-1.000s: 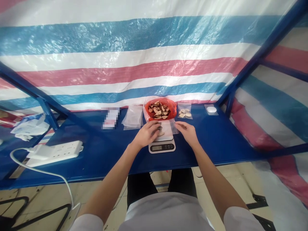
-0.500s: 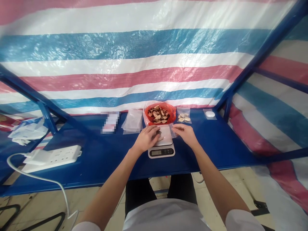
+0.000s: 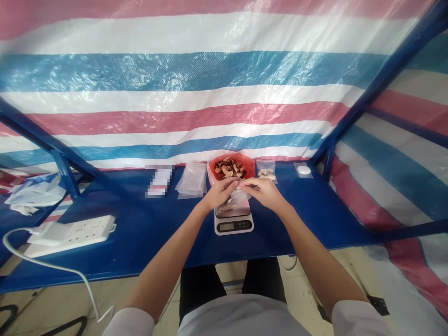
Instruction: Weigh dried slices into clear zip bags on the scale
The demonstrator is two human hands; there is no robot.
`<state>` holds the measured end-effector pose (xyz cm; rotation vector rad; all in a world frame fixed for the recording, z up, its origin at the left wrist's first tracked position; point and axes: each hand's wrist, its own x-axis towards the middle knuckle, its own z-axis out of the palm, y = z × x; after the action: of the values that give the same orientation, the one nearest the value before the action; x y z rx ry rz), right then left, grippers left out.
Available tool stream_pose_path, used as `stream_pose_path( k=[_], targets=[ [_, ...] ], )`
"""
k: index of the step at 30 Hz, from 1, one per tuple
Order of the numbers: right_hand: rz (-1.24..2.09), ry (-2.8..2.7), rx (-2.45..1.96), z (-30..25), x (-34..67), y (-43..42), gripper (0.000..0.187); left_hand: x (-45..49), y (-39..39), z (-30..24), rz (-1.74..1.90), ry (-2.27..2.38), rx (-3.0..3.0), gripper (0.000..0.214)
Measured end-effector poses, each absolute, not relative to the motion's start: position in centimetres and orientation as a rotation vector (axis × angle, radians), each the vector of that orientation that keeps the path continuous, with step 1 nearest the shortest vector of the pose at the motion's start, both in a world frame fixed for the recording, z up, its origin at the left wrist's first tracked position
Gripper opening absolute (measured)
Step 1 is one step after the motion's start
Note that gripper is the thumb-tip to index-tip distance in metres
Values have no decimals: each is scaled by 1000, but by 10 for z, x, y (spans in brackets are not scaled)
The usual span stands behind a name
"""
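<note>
Above a white kitchen scale [image 3: 234, 226], a small clear plastic bag [image 3: 235, 201] hangs between my two hands. My left hand [image 3: 220, 193] is closed at the bag's upper left edge, and my right hand [image 3: 263, 192] pinches its upper right edge. Whether my left fingers also hold a slice is hidden. Behind my hands sits an open red plastic bag [image 3: 252, 164] full of dried brown-edged slices [image 3: 229, 167]. To its right lies a clear bag holding several pale slices [image 3: 266, 173].
Flat clear bags [image 3: 192, 179] are stacked left of the red bag, beside a blurred-out paper [image 3: 160, 182]. A round white object [image 3: 303, 170] lies on plastic at the right. A white power strip [image 3: 75, 233] with a cable occupies the left of the blue table [image 3: 150, 247].
My left hand has lifted off the scale's pan and met my right hand. The clear bag has moved from the scale's right side to over the pan.
</note>
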<state>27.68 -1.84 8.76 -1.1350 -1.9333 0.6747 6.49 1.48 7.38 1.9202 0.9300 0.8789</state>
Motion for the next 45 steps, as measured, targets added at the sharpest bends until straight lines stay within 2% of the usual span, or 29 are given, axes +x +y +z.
stream_pose_path(
  k=[4, 11, 14, 16, 19, 23, 34, 45],
  targets=[
    [557, -1991, -1124, 95, 277, -13, 19, 67, 22, 80, 852, 836, 1673, 58],
    [490, -1954, -1063, 100, 282, -6, 18, 67, 26, 78, 979, 844, 1291, 46],
    [568, -1800, -1058, 99, 280, -7, 20, 69, 23, 80, 1099, 843, 1177, 38],
    [665, -1605, -1086, 92, 277, -7, 30, 71, 19, 81, 1183, 833, 1129, 36],
    [926, -1289, -1135, 77, 271, -6, 49, 75, 13, 84, 1271, 830, 1088, 40],
    [1153, -1063, -1191, 62, 265, -4, 57, 81, 3, 89, 1288, 863, 1050, 48],
    [1223, -1045, -1160, 66, 267, -2, 54, 82, -12, 81, 1157, 934, 1027, 48],
    [1255, -988, -1129, 44, 267, 19, 50, 79, 12, 59, 1221, 948, 1114, 49]
  ],
)
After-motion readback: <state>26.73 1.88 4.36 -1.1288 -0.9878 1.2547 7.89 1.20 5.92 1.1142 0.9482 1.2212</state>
